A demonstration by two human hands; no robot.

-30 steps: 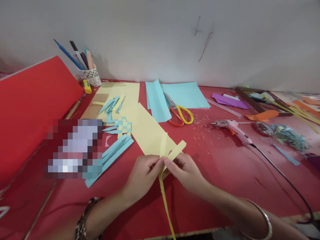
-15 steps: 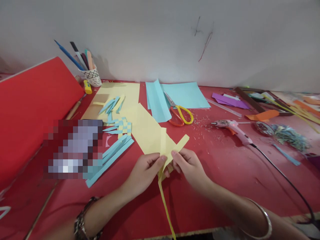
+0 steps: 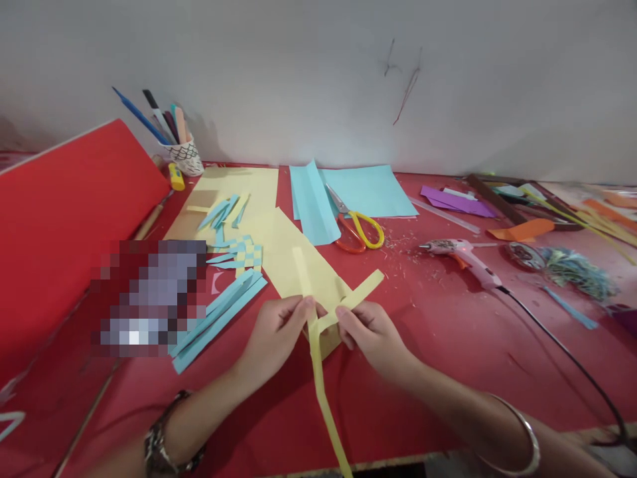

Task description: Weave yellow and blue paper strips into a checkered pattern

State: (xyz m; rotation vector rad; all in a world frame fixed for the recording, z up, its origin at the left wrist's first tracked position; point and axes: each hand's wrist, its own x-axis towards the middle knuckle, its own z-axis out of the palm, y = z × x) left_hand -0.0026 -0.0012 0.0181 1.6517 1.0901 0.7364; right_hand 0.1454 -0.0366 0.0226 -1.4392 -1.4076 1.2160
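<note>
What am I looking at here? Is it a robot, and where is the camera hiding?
There's no robot here, just a person's two bare hands! The camera is worn on their head, looking forward and down, so you see the hands from above. The left hand and right hand each pinch some pale yellow paper strip. A long end hangs down toward you. I can't tell whether it's one strip or several. On the red table lie scissors, partly on light blue paper. A pink glue gun lies to the right. To the left are a checked paper piece and cut blue strips. A patterned cup holding pens stands at the back left.
</note>
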